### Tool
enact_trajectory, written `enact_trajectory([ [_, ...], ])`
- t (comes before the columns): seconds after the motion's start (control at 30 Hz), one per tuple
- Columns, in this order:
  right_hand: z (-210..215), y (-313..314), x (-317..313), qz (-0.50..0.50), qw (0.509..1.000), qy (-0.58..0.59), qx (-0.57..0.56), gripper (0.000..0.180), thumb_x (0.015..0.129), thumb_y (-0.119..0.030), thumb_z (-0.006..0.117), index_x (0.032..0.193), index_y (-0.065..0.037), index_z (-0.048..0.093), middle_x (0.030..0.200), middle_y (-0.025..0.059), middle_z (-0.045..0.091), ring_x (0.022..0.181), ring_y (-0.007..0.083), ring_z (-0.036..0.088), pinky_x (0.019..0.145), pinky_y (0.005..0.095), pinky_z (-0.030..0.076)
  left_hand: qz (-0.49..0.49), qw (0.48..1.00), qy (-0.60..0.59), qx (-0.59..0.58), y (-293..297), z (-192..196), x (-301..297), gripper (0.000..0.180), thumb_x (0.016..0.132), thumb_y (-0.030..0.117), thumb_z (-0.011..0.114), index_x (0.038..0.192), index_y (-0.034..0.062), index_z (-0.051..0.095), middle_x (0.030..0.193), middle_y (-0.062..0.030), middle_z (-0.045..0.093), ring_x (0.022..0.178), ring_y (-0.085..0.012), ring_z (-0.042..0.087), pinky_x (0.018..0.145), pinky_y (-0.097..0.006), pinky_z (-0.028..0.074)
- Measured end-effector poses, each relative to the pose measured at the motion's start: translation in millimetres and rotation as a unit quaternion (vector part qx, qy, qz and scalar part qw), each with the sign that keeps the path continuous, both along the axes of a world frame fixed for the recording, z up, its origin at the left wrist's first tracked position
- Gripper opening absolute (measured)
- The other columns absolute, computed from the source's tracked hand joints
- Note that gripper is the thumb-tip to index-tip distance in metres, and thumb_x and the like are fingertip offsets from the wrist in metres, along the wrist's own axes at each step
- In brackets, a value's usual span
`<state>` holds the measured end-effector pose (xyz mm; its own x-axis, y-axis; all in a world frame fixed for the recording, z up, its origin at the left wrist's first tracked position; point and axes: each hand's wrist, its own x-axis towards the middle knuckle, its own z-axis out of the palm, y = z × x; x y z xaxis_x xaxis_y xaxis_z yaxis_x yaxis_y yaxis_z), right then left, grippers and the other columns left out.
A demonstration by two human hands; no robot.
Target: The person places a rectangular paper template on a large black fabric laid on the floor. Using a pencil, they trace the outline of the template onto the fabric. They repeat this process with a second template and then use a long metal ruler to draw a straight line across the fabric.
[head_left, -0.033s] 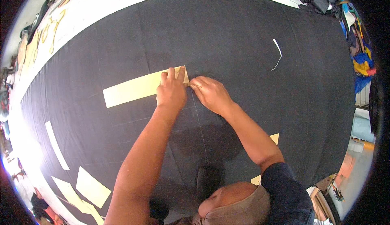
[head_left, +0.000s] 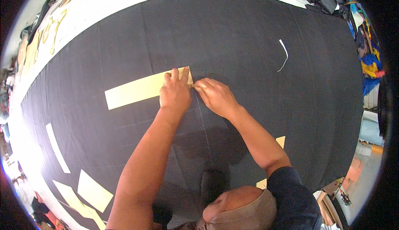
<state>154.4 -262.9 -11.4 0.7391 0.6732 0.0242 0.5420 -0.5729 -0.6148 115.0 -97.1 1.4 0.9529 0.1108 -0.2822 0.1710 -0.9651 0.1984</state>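
Midway across the black cloth [head_left: 232,30] on the bench, the left hand [head_left: 175,92] flattens a long cream paper strip [head_left: 133,91] steady while the right hand [head_left: 216,97] pinches something thin at its end.

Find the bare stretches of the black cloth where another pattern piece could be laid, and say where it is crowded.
The widest bare stretch of black cloth lies beyond the hands, between the long cream pattern strip and the white scrap. More lies between that scrap and the right edge. Crowded: around the left hand and right hand, and the lower left with its cream pieces.
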Motion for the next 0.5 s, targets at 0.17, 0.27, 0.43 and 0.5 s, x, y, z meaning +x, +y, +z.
enact_trajectory([
  [0.17,-7,-5,6,-0.136,0.972,0.016,0.19,0.02,0.103,-0.017,0.058,0.114,-0.003,0.068,0.11,0.0158,0.072,0.101,0.0343,0.069,0.089,0.0424,0.055,0.025,0.999,-0.026,-0.034,3,-5,3,0.058,0.097,0.029,0.064,0.151,0.0158,0.047,0.141,-0.0118,0.05,0.132,-0.0349,0.05,0.101,-0.046,0.055],
  [0.27,-15,-23,-9,-0.163,0.972,-0.023,0.165,0.021,0.104,-0.018,0.056,0.115,-0.004,0.067,0.114,0.0143,0.072,0.108,0.0335,0.068,0.098,0.0443,0.05,0.076,0.984,-0.146,-0.071,15,-18,-27,0.06,0.098,0.037,0.063,0.152,0.0163,0.046,0.149,-0.0151,0.046,0.139,-0.0395,0.045,0.114,-0.055,0.041],
  [0.43,-22,-31,-39,-0.142,0.984,-0.097,0.046,0.023,0.102,-0.019,0.058,0.122,-0.009,0.064,0.137,0.0181,0.062,0.132,0.0387,0.055,0.117,0.0569,0.031,0.105,0.983,-0.139,0.056,46,-44,-51,0.065,0.1,0.054,0.056,0.156,0.0226,0.044,0.16,-0.0195,0.035,0.15,-0.0424,0.029,0.121,-0.069,0.016],
  [0.5,-24,-25,-43,-0.157,0.985,-0.072,0.024,0.024,0.102,-0.021,0.057,0.123,-0.01,0.064,0.143,0.0185,0.058,0.139,0.0381,0.049,0.119,0.0588,0.027,0.107,0.983,-0.141,0.045,59,-46,-25,0.066,0.101,0.058,0.052,0.157,0.0246,0.042,0.16,-0.0188,0.035,0.152,-0.042,0.026,0.122,-0.067,0.016],
])
